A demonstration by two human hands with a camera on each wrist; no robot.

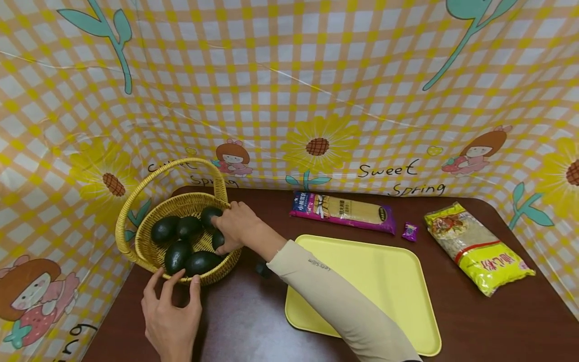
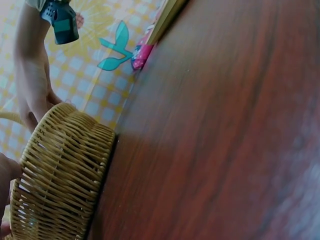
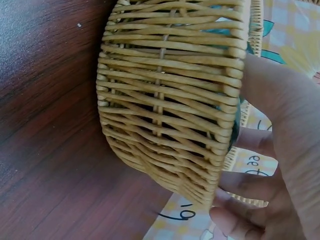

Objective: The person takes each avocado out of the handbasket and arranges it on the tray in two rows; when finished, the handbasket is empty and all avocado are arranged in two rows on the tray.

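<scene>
A yellow wicker basket [image 1: 217,274] with a tall arched handle holds several dark green avocados [image 1: 178,255]. My right hand [image 1: 237,226] reaches over the basket's right rim, thumb and fingers around an avocado [image 1: 218,241] on that side; the hand partly covers it. In the right wrist view the fingers [image 3: 250,186] lie beyond the woven wall, with a dark piece of avocado showing beside them. My left hand [image 1: 173,311] is at the near rim, fingers spread and fingertips touching the basket. Only a bit of that hand shows at the left wrist view's edge.
Right of the basket lies a yellow tray [image 1: 384,281], partly under the right forearm. Behind it are a purple noodle packet [image 1: 344,212] and a small purple wrapped sweet [image 1: 409,232]. A yellow-green food bag [image 1: 479,249] lies far right. Patterned cloth [image 1: 289,100] rises behind the table.
</scene>
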